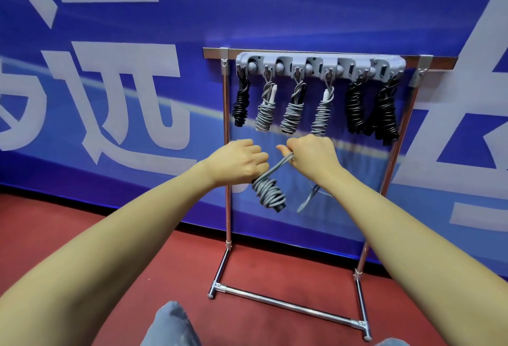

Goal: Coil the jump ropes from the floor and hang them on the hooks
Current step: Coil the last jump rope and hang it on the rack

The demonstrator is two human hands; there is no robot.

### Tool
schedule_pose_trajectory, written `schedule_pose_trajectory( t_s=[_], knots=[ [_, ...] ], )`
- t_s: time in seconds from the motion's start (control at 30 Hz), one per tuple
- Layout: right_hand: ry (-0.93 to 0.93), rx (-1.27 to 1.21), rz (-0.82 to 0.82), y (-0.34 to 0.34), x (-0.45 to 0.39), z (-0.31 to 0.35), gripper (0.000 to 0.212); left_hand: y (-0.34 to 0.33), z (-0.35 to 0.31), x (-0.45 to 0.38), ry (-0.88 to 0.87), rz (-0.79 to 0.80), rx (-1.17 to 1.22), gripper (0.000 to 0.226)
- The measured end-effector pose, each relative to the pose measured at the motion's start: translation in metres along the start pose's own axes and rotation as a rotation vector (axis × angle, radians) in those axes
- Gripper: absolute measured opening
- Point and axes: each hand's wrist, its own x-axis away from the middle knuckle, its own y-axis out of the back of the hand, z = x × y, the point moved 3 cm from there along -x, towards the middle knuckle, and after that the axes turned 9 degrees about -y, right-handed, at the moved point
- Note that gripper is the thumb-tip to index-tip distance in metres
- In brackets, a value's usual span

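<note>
Both hands raised before the rack (227,153), below the hanging bundles. Left hand (239,162) curled tight round the top of a grey jump rope (269,194), fingers closed on it. Right hand (313,157) pinching the rope's free strand, thumb and fingers closed over it. Rope wound in a thick bundle, dark handle end poking out below, a loose loop dangling under the right wrist. Six coiled ropes (320,114) on the hooks (319,66), three black, three grey.
</note>
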Motion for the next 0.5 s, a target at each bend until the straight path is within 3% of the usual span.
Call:
schedule_pose_trajectory(
  t_s=[0.1,0.2,0.23,0.3,0.33,0.4,0.5],
  knots=[
    [-0.071,-0.060,0.004,-0.001,-0.002,0.000,0.047,0.005,0.004,-0.004,0.048,-0.058,0.032,0.026],
    [-0.165,-0.202,0.072,-0.004,-0.003,0.002,0.047,0.020,0.006,-0.019,0.197,-0.183,0.160,0.013],
    [-0.183,-0.316,0.090,-0.007,-0.001,0.002,0.042,0.026,0.007,-0.024,0.323,-0.215,0.246,0.005],
    [-0.208,-0.604,0.043,-0.009,0.003,0.003,0.025,0.037,0.014,-0.031,0.704,-0.196,0.506,0.017],
    [-0.235,-0.628,0.030,-0.009,0.002,0.002,0.020,0.038,0.017,-0.033,0.875,-0.171,0.671,0.026],
    [-0.270,-0.417,0.047,-0.009,0.002,0.002,0.022,0.038,0.020,-0.037,1.029,-0.231,0.819,0.035],
    [-0.219,-0.236,0.068,-0.005,0.003,0.002,0.037,0.027,0.028,-0.035,1.164,-0.223,0.833,0.030]
  ],
)
